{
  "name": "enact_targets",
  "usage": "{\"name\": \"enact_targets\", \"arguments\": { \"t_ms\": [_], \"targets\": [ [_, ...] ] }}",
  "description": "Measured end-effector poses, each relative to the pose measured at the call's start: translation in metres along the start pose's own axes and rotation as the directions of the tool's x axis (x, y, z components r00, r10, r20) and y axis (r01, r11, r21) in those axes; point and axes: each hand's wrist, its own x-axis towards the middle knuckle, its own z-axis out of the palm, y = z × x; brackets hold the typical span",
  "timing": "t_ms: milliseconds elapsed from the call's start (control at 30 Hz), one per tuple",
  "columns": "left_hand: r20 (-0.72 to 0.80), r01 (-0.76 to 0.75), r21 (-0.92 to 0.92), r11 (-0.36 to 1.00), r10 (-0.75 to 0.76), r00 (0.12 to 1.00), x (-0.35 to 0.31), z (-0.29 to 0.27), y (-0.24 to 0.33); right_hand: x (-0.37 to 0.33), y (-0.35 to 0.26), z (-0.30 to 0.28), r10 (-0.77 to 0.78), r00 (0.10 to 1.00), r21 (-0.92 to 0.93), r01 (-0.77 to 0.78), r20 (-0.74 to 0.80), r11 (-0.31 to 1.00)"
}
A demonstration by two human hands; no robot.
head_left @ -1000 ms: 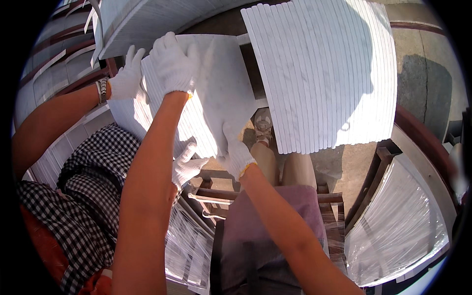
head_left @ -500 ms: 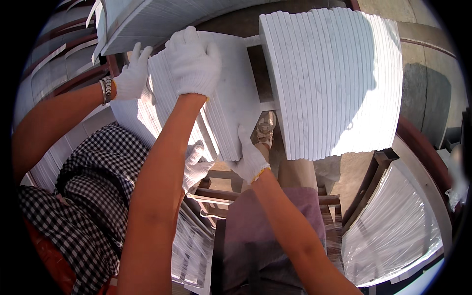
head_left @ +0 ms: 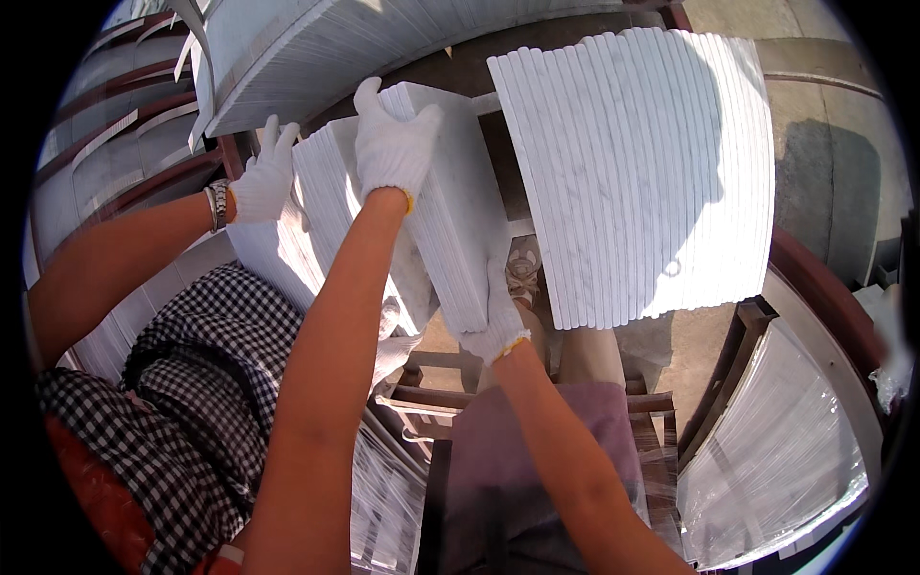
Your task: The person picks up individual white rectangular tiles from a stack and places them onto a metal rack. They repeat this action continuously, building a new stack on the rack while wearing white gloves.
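A: Please, where is the bundle of slabs [head_left: 450, 220], and what do the person's hands do?
B: It stands tilted, between the neighbouring slabs [head_left: 324, 192] on the left and the wide row [head_left: 642, 182] on the right. The left hand [head_left: 398, 144] is spread on its upper end, thumb well away from the fingers. The right hand [head_left: 494, 321] is at the lower end, its thumb lying along the side; the other fingers are partly hidden, so I cannot tell how firmly they close.
A: And the materials?
B: The slabs look like pale stone, flat and thin, with faint grey veins. Packed together, their edges make fine ridges; in the wide row these edges look thicker and rounded. The gloves are of white knitted cloth, with yellow at the cuff.
A: Is somebody near?
B: Yes, a co-worker in black-and-white checked cloth [head_left: 211, 326], whose gloved hand [head_left: 264, 182] touches the neighbouring slabs. At the lower right, shiny wrinkled film [head_left: 776, 450] covers a flat, curved-looking pack.
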Motion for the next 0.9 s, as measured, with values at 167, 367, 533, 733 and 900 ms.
{"name": "enact_targets", "arguments": {
  "t_ms": [167, 367, 533, 733, 900],
  "targets": [
    [0.047, -0.056, -0.004, 0.998, 0.056, 0.997, 0.001, -0.002, -0.006, 0.0, 0.008, 0.005, -0.116, 0.993, -0.028, 0.115, -0.017, 0.993],
    [0.106, -0.223, 0.05, 0.974, 0.217, 0.97, -0.003, 0.015, 0.002, 0.002, 0.016, -0.001, -0.184, 0.981, 0.086, 0.178, 0.063, 0.98],
    [0.12, -0.194, 0.049, 0.98, 0.187, 0.975, -0.007, 0.024, 0.008, -0.007, 0.008, -0.005, -0.157, 0.987, 0.117, 0.151, 0.039, 0.982],
    [0.151, 0.012, -0.139, 0.99, 0.009, 0.988, -0.008, 0.008, 0.012, -0.029, -0.014, 0.002, -0.169, 0.954, -0.032, 0.166, -0.247, 0.986],
    [0.103, -0.005, -0.03, 1.0, 0.008, 0.995, -0.014, 0.011, 0.024, -0.03, -0.02, -0.002, -0.17, 0.964, 0.0, 0.174, -0.202, 0.985]
  ]
}}
